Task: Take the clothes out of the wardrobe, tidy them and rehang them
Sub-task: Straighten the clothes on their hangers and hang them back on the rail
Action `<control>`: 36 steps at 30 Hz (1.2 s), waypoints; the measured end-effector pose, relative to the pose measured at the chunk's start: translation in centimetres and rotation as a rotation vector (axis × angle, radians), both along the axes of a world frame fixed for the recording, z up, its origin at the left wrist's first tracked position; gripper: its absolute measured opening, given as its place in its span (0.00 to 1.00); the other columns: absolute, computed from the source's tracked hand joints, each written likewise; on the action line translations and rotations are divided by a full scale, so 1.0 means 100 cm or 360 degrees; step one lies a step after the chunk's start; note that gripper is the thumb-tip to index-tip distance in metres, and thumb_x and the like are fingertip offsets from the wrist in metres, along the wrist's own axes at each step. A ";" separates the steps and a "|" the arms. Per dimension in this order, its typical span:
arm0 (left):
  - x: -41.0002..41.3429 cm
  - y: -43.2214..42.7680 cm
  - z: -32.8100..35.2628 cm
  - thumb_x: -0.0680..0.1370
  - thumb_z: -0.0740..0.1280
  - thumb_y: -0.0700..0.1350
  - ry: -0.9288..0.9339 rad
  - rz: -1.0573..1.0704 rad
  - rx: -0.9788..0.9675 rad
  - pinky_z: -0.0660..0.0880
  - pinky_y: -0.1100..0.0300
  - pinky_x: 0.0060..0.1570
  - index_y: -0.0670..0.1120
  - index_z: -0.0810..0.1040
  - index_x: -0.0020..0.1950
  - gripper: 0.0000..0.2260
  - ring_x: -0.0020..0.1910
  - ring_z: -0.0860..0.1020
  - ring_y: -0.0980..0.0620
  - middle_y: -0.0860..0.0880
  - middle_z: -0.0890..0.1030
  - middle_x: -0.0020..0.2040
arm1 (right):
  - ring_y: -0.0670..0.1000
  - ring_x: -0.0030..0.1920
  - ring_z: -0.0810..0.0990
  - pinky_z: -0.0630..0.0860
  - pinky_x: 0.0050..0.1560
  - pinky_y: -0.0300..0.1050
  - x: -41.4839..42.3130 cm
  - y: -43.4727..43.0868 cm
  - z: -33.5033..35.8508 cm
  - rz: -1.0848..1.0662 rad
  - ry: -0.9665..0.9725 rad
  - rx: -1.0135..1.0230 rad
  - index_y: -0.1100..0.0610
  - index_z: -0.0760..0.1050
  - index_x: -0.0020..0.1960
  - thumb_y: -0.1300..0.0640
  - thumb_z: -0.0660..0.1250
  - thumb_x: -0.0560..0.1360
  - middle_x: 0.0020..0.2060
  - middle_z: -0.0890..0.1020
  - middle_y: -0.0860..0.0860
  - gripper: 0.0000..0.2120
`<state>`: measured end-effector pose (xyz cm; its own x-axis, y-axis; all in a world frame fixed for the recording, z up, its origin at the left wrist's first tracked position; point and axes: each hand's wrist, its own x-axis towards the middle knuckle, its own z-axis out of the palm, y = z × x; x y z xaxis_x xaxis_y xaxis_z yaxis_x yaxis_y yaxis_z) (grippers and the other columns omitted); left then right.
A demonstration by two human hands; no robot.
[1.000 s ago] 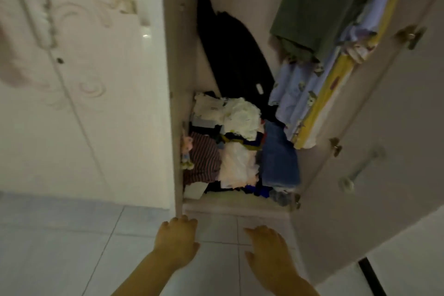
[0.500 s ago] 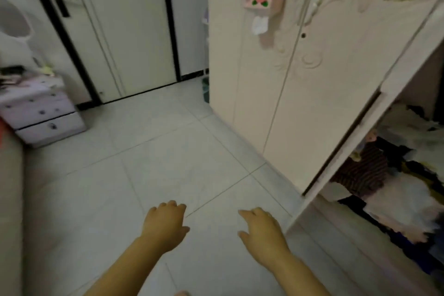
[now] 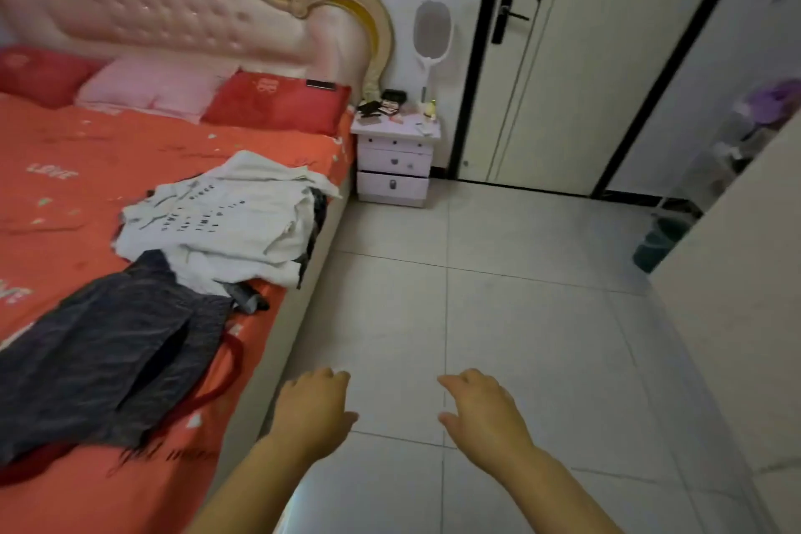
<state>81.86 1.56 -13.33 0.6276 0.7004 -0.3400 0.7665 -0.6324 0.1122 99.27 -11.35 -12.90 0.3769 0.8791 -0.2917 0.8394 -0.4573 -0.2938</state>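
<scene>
Clothes (image 3: 225, 225) are heaped on the bed (image 3: 65, 230) near its edge, apparently not yet tidied or rehung, while the left hand (image 3: 312, 408) and right hand (image 3: 481, 408) are held empty, loosely curled.

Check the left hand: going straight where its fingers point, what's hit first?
Way looks free nearby: the left hand points over floor beside the bed, not into it. Farther on, probably the nightstand or door; depth unclear.
</scene>
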 end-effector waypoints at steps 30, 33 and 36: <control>-0.150 0.283 -0.033 0.77 0.62 0.56 -0.0002 0.1714 -0.0136 0.69 0.53 0.59 0.51 0.64 0.71 0.24 0.62 0.70 0.48 0.50 0.71 0.63 | 0.54 0.60 0.72 0.70 0.58 0.44 -0.128 0.508 -0.041 0.1749 0.0004 -0.0114 0.49 0.67 0.69 0.50 0.61 0.76 0.59 0.74 0.52 0.21; -0.176 0.299 -0.042 0.77 0.62 0.56 -0.0038 0.1759 -0.0186 0.68 0.54 0.59 0.51 0.64 0.70 0.24 0.62 0.71 0.48 0.50 0.71 0.63 | 0.54 0.61 0.72 0.69 0.59 0.43 -0.158 0.532 -0.050 0.1816 -0.0025 -0.0196 0.48 0.66 0.70 0.48 0.62 0.75 0.60 0.73 0.52 0.23; -0.209 0.317 -0.057 0.77 0.63 0.56 -0.0073 0.1804 -0.0271 0.68 0.53 0.60 0.50 0.64 0.70 0.24 0.63 0.70 0.48 0.50 0.70 0.64 | 0.53 0.61 0.72 0.70 0.60 0.44 -0.194 0.556 -0.061 0.1824 -0.0050 -0.0267 0.48 0.66 0.69 0.48 0.63 0.75 0.60 0.73 0.51 0.23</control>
<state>60.95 33.23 -19.00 -0.3205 0.8180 -0.4777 0.8788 0.4450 0.1724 79.85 44.29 -19.00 -0.6068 0.6608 -0.4418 0.7926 0.5451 -0.2733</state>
